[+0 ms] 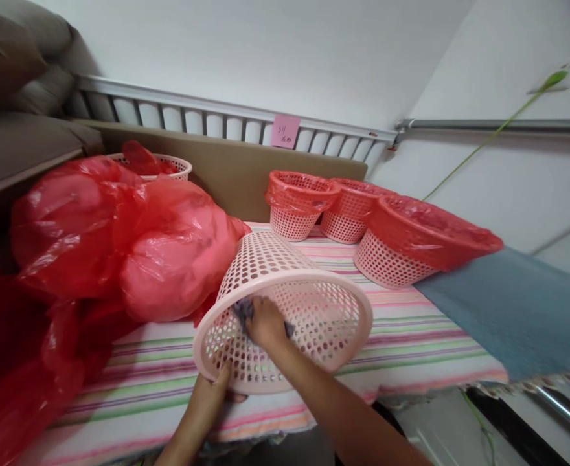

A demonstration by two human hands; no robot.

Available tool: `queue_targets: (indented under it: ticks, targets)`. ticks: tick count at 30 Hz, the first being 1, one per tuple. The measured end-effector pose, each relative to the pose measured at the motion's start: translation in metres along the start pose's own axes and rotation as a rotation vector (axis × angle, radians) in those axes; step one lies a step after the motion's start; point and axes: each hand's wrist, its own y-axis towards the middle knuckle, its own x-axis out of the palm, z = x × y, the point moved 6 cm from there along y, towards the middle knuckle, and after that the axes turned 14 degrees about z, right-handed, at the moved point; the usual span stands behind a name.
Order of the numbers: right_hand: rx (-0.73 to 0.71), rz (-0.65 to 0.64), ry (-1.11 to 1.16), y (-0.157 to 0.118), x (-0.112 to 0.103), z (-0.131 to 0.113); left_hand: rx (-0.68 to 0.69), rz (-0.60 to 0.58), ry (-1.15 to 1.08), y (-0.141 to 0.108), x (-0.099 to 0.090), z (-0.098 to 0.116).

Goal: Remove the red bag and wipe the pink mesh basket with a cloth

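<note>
A pink perforated plastic wastebasket (260, 259) lies tilted on its side, its wide mouth facing me. My left hand (219, 382) grips the lower left of its rim, thumb inside and fingers beneath. Inside the basket, my right hand (265, 320) is closed on a dark grey cloth (243, 310) pressed near the inner wall. Parts of the cloth stick out on both sides of the hand. Most of my left fingers are hidden under the rim.
Red plastic bags (178, 252) heap at the left, before another pink basket (181, 168). Three baskets lined with red bags, the nearest a large basket (392, 259), stand at the back right. Beneath lies a striped cloth (411, 330), with a blue-grey surface (489, 310) beside it.
</note>
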Motion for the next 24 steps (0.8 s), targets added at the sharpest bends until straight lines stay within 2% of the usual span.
queue_targets:
  ticks: [3, 5, 8, 11, 15, 19, 21, 24]
  targets:
    - [-0.055, -0.037, -0.006, -0.064, -0.014, -0.007, 0.008, -0.006, 0.014, 0.000, -0.001, 0.000]
    - [-0.083, -0.073, 0.006, -0.094, -0.020, -0.008, 0.036, -0.003, 0.025, -0.001, -0.002, 0.005]
    - [-0.092, -0.091, -0.002, -0.102, -0.024, -0.007, 0.070, -0.013, 0.043, -0.005, -0.001, 0.011]
    - [-0.085, -0.060, -0.046, -0.073, -0.018, -0.005, 0.064, -0.050, 0.078, -0.007, 0.002, 0.010]
    - [-0.044, -0.009, -0.086, -0.012, 0.003, 0.003, 0.042, -0.084, 0.132, -0.006, 0.003, 0.003]
    - [-0.052, 0.095, 0.016, 0.042, 0.023, 0.013, 0.011, -0.102, 0.143, -0.005, 0.004, -0.001]
    - [-0.088, 0.163, 0.102, 0.061, 0.029, 0.017, 0.000, -0.112, 0.150, -0.006, 0.005, -0.001]
    - [-0.058, 0.193, 0.183, 0.077, 0.038, 0.027, -0.022, -0.115, 0.172, -0.009, 0.005, 0.001]
